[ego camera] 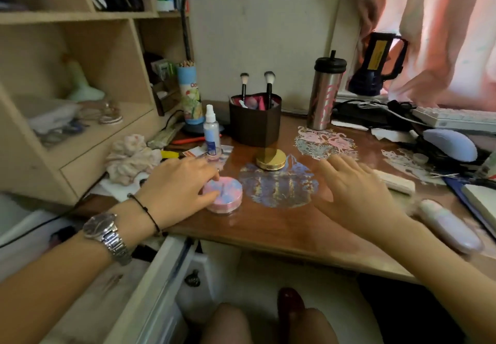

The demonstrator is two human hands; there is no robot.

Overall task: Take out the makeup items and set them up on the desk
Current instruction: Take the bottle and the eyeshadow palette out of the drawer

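Compact [224, 194] under left hand [177, 182] fingertips; right hand [354, 190] apart.

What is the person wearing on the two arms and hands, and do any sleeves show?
The left hand has a silver metal wristwatch with a dark round face and a link band on the forearm. Beside it, nearer the hand, sits a thin black cord bracelet. The right hand and its arm are bare, with no ring or band to see. No sleeves show on either arm.
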